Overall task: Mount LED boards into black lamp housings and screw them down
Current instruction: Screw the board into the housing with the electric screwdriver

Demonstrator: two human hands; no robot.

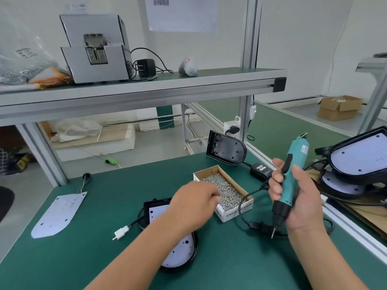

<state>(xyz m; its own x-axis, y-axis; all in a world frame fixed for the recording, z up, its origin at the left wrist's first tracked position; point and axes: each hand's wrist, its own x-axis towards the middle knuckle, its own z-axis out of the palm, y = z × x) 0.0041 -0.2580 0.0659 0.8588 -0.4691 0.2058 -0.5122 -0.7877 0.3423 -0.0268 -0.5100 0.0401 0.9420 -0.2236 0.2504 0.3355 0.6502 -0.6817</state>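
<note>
LED board (pixel 181 253) seated in its black housing (pixel 146 208), laid flat on the green mat (pixel 104 258) beneath the left forearm so that its screw holes face upward. The left hand (pixel 194 204) is lowered onto the screw box (pixel 236 213), fingertips curled among the screws; whether one is pinched cannot be told. The screwdriver (pixel 296 149) is gripped fully by the right hand (pixel 301 197), bit downward and clear of the work, presumably held ready for driving. A spare board (pixel 59 214) is set aside at left, an empty housing (pixel 226 149) propped behind the box.
</note>
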